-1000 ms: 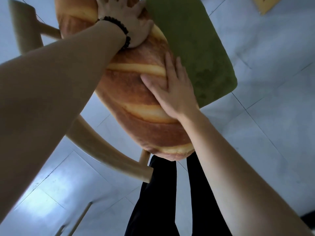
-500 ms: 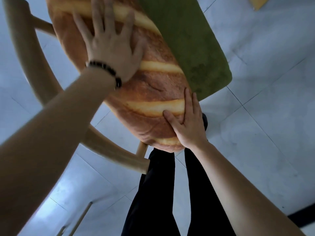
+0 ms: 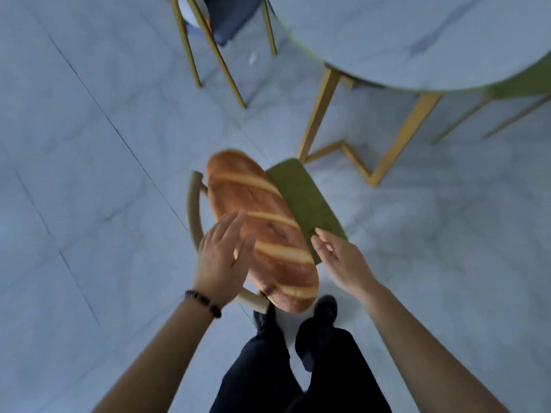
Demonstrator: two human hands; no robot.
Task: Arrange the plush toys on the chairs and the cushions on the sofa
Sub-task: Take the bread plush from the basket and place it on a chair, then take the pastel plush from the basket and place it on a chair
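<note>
A long bread-shaped plush toy point(image 3: 268, 234) leans against the curved wooden backrest point(image 3: 192, 210) of a chair with a green seat point(image 3: 307, 201). Its lower end hangs past the seat's near edge. My left hand point(image 3: 223, 260), with a bead bracelet on the wrist, hovers open over the toy's left side, its fingers straight. To the toy's right my right hand point(image 3: 340, 257) is also open and holds nothing. Neither hand grips the toy.
A round marble-topped table point(image 3: 417, 34) on gold metal legs point(image 3: 396, 144) stands at the upper right. A dark-seated chair with gold legs point(image 3: 220, 49) is at the top. A green chair point(image 3: 518, 87) sits partly under the table. My legs and shoes point(image 3: 325, 311) are below, on the pale tiled floor.
Both hands have lifted off the bread plush and pulled back. The camera has risen and moved away, so the chair looks smaller and the table has come into view.
</note>
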